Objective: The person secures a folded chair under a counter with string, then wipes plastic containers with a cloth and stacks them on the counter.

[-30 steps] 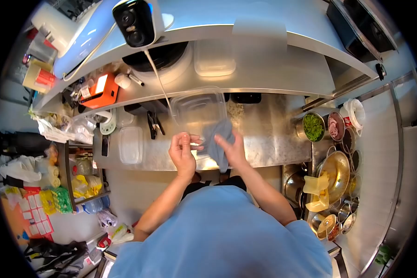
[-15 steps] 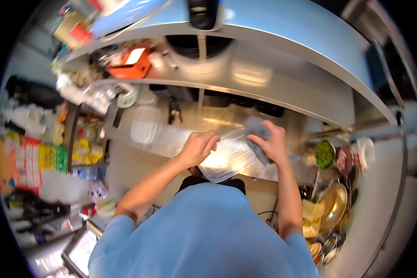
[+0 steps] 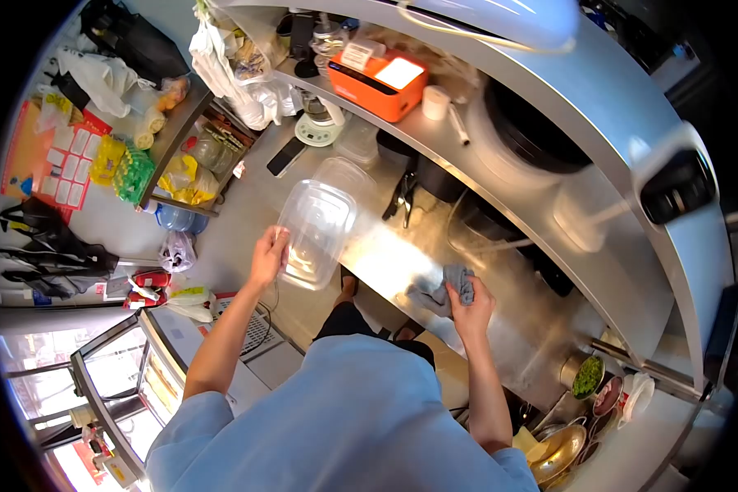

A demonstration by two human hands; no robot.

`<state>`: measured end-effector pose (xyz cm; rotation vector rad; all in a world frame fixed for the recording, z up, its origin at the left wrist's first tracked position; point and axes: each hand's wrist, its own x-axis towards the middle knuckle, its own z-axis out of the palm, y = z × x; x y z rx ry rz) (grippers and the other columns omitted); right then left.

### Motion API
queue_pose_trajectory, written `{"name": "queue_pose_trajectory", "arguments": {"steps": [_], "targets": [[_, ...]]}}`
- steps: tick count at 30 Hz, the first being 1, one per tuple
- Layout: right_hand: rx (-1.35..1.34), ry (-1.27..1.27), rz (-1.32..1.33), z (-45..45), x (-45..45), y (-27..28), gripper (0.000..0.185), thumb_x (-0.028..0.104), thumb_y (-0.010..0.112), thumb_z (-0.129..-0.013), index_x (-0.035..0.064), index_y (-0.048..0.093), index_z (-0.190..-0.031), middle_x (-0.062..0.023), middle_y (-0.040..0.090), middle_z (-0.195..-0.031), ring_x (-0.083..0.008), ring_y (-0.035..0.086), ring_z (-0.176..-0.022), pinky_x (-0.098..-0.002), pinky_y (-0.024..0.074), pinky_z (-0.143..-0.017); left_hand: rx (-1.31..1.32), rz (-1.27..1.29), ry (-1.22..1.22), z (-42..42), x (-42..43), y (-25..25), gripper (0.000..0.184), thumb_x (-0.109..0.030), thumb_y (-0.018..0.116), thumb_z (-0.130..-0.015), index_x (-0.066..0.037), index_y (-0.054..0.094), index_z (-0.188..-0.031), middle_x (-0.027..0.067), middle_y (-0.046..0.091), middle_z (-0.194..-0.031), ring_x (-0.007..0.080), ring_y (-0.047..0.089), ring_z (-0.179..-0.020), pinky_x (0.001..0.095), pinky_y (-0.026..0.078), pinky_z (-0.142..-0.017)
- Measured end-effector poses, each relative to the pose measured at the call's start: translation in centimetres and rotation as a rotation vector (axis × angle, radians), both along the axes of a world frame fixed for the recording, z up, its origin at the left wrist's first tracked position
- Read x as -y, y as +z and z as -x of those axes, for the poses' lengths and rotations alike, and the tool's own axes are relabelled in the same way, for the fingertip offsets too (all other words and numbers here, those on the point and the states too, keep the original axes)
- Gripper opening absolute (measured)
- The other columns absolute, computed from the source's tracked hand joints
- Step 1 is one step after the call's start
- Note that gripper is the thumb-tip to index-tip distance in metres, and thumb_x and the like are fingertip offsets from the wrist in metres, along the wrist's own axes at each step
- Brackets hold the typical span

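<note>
My left hand (image 3: 269,256) grips the near edge of a clear plastic lid (image 3: 316,230), its fingers closed on the rim. The lid is held tilted and partly overlaps a clear plastic container (image 3: 357,182) on the steel counter (image 3: 389,254). A crumpled grey cloth (image 3: 443,291) is bunched in my right hand (image 3: 472,307), low over the counter and apart from the lid. Black-handled pliers or scissors (image 3: 401,199) lie beyond the container, and a dark phone (image 3: 286,157) is on the counter to its left.
A round kitchen scale (image 3: 319,129) stands near the phone. On the shelf above are an orange device (image 3: 379,84) and a paper roll (image 3: 435,103). To the right stand a pot of chopped greens (image 3: 587,375) and a golden pan (image 3: 562,453). A glass display case (image 3: 115,377) is at lower left.
The view has turned left. My left hand has carried the lid leftward, away from the cloth, over to the container. The cloth stays in my right hand, now lower and off the lid.
</note>
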<state>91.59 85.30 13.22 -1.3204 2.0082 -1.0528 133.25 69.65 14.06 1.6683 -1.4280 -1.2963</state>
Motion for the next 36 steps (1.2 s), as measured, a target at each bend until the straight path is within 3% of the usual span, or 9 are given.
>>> {"name": "queue_pose_trajectory", "arguments": {"steps": [6,7,9,11,19,23,26,30,36], "targets": [[-0.582,0.113,-0.186,-8.8,8.8,-7.0,0.056,0.027,0.079,-0.083,-0.0083,0.059,-0.122,-0.0275,0.068,-0.110,-0.0420,0.066,-0.102,-0.0499,0.0516,-0.091,0.003,-0.069,-0.012,-5.3,14.8,-17.4,0.022,-0.030,0.059,-0.102,-0.008,0.061,-0.108,0.0046,0.060,-0.072,0.0170,0.056,-0.058,0.0331,0.049,-0.055],[-0.614,0.180,-0.062,-10.9,10.5,-8.4,0.057,0.031,0.079,-0.084,-0.0095,0.061,-0.120,-0.0272,0.069,-0.108,-0.0431,0.067,-0.100,-0.0512,0.0527,-0.090,0.313,0.174,-0.120,-5.4,16.7,-19.8,0.025,-0.027,0.064,-0.097,-0.007,0.062,-0.113,0.0087,0.062,-0.083,0.0231,0.059,-0.072,0.0373,0.051,-0.067],[0.064,0.144,-0.211,-16.7,16.1,-9.6,0.056,0.036,0.075,-0.089,-0.0101,0.062,-0.117,-0.0281,0.069,-0.107,-0.0449,0.067,-0.098,-0.0513,0.0529,-0.090,0.605,0.401,-0.225,-5.0,19.3,-21.4,0.033,-0.024,0.069,-0.092,-0.006,0.063,-0.118,0.0128,0.064,-0.095,0.0291,0.063,-0.086,0.0416,0.053,-0.079],[0.047,0.047,-0.236,-21.1,21.6,-16.3,0.054,0.037,0.072,-0.091,-0.0105,0.063,-0.115,-0.0286,0.069,-0.106,-0.0474,0.067,-0.096,-0.0505,0.0535,-0.088,0.668,0.428,-0.147,-4.2,21.4,-19.0,0.055,-0.023,0.077,-0.082,-0.002,0.061,-0.130,0.0201,0.061,-0.118,0.0381,0.057,-0.113,0.0451,0.047,-0.100],[-0.200,-0.077,-0.237,-27.4,32.4,-23.4,0.049,0.031,0.070,-0.091,-0.0006,0.054,-0.125,-0.0217,0.071,-0.095,-0.0442,0.068,-0.083,-0.0496,0.0550,-0.075,0.168,0.012,-0.291,-4.2,24.8,-20.5,0.063,-0.011,0.075,-0.081,-0.002,0.053,-0.140,0.0256,0.061,-0.130,0.0403,0.059,-0.122,0.0422,0.048,-0.104],[0.862,-0.415,-0.373,-26.1,32.7,-19.7,0.029,0.017,0.068,-0.090,0.0113,0.056,-0.115,-0.0009,0.061,-0.093,-0.0120,0.059,-0.076,-0.0333,0.0487,-0.062,0.050,0.247,-0.381,-4.5,25.9,-21.2,0.067,-0.018,0.076,-0.085,0.000,0.049,-0.144,0.0211,0.067,-0.126,0.0386,0.065,-0.114,0.0434,0.052,-0.096],[0.868,-0.385,-0.333,-26.1,32.5,-17.2,0.030,0.010,0.066,-0.089,0.0109,0.055,-0.116,-0.0014,0.062,-0.096,-0.0135,0.060,-0.082,-0.0322,0.0503,-0.064,-0.159,-0.205,-0.097,-5.0,32.1,-19.2,0.066,-0.029,0.076,-0.091,0.006,0.050,-0.141,0.0160,0.072,-0.113,0.0281,0.070,-0.102,0.0343,0.056,-0.087],[0.831,-0.389,-0.312,-26.9,32.6,-14.5,0.036,0.010,0.066,-0.090,0.0093,0.054,-0.123,-0.0040,0.065,-0.101,-0.0151,0.063,-0.089,-0.0334,0.0548,-0.072,-0.840,-0.746,0.225,-2.3,38.2,-21.4,0.042,-0.017,0.056,-0.103,0.009,0.049,-0.135,0.0259,0.066,-0.119,0.0379,0.070,-0.102,0.0427,0.061,-0.090],[0.749,-0.371,-0.286,-26.0,34.7,-13.8,0.032,0.006,0.063,-0.092,0.0058,0.057,-0.123,-0.0053,0.066,-0.103,-0.0154,0.063,-0.091,-0.0324,0.0540,-0.073,-0.940,-0.659,0.669,2.6,40.1,-23.0,0.031,-0.011,0.049,-0.105,0.011,0.050,-0.127,0.0277,0.065,-0.119,0.0415,0.071,-0.102,0.0458,0.064,-0.089]]}}
